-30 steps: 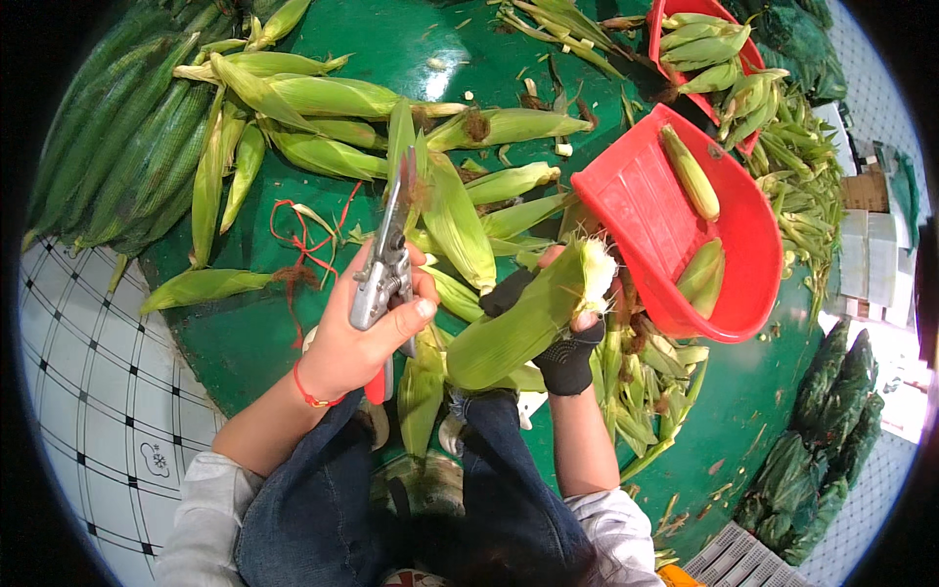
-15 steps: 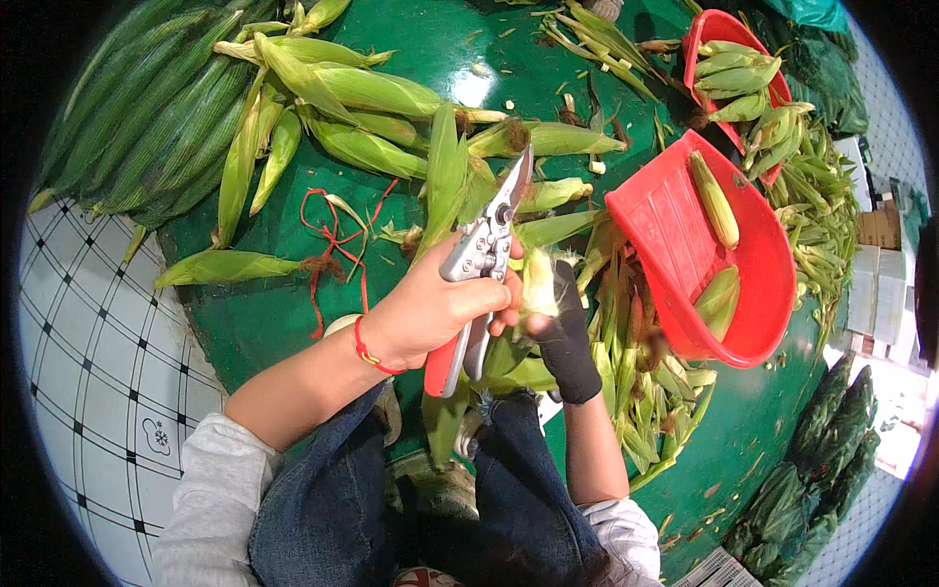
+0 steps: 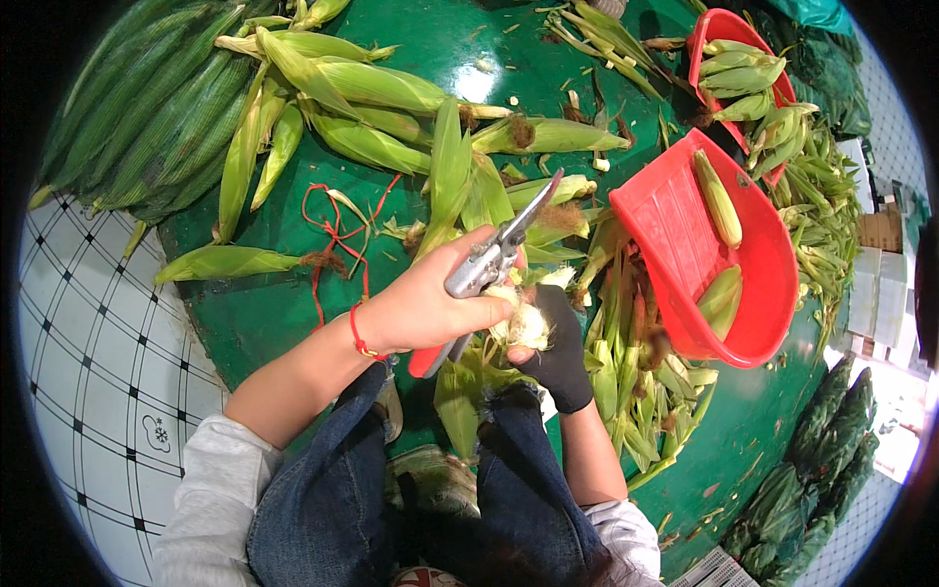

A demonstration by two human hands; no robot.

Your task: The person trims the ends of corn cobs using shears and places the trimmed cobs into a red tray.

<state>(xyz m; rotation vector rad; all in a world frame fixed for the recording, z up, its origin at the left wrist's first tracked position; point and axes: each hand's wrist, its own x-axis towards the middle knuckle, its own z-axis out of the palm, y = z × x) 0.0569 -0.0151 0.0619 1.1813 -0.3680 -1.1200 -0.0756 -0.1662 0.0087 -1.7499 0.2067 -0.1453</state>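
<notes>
Bare, with a red cord bracelet at the wrist, my left hand point(image 3: 440, 305) is closed around pruning shears point(image 3: 479, 268) with red and grey handles. The shears' blades point up and to the right. My left thumb and fingers also meet the pale end of an ear of corn point(image 3: 529, 328). My right hand point(image 3: 559, 352), in a black glove with bare fingertips, grips that ear from the other side. Green husk leaves point(image 3: 457, 401) hang below the hands, over my knees. The fingers hide part of the ear.
Unhusked ears point(image 3: 367, 88) lie across the green floor at the upper left, beside full green mesh sacks point(image 3: 161, 112). To the right, a red scoop point(image 3: 646, 205) holds two ears. Behind it stands another red scoop point(image 3: 696, 44) with several ears. Loose husks point(image 3: 641, 411) and a red string point(image 3: 335, 235) lie nearby.
The shears have tipped further right, and their blades are lower. My right hand has come slightly down and left, and both hands now meet at the ear's pale end.
</notes>
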